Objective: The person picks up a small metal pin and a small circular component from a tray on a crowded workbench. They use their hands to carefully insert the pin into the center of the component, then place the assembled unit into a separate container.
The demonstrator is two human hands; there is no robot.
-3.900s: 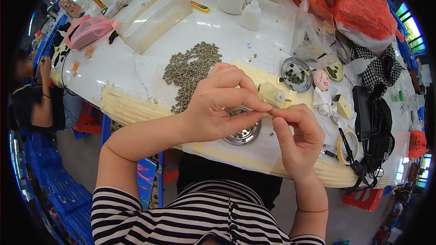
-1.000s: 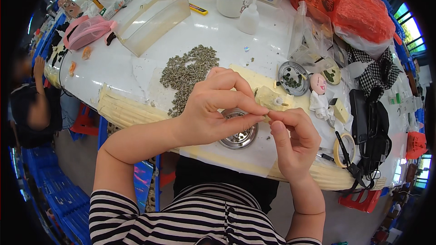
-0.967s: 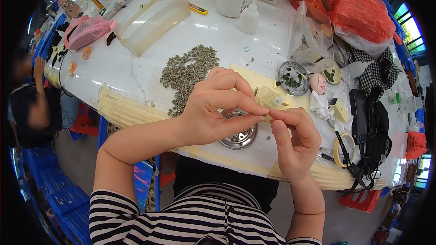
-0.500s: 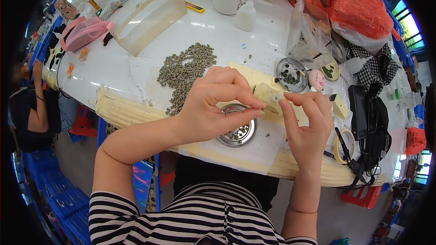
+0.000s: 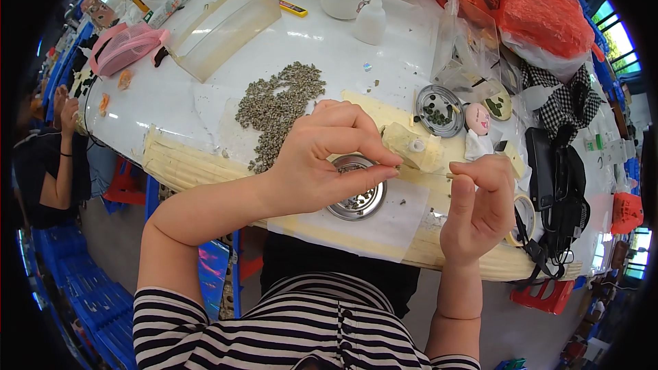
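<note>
Over the front of the table my left hand (image 5: 329, 154) pinches a tiny piece between thumb and forefinger, too small to make out. A short gap to its right, my right hand (image 5: 478, 209) is closed on a thin pale stick (image 5: 450, 175), whose tip points toward the left fingertips. Below the left hand lies a round metal dish (image 5: 375, 207) with small dark bits, partly hidden by that hand. A pale yellow block (image 5: 428, 154) with a small white knob stands behind the gap. Left of it spreads a pile of small grey-green pieces (image 5: 274, 106).
Farther right sit another round dish (image 5: 449, 123) with dark green pieces, a pink round item (image 5: 478, 119) and a tape roll (image 5: 522, 216). A clear tray (image 5: 219, 31), a white squeeze bottle (image 5: 371, 24) and red bags (image 5: 541, 14) stand behind. Someone sits at left.
My right hand has drawn away to the right and slightly down, and the thin stick now shows in its fingers. My left hand has stayed in place. The person at left has raised their hands.
</note>
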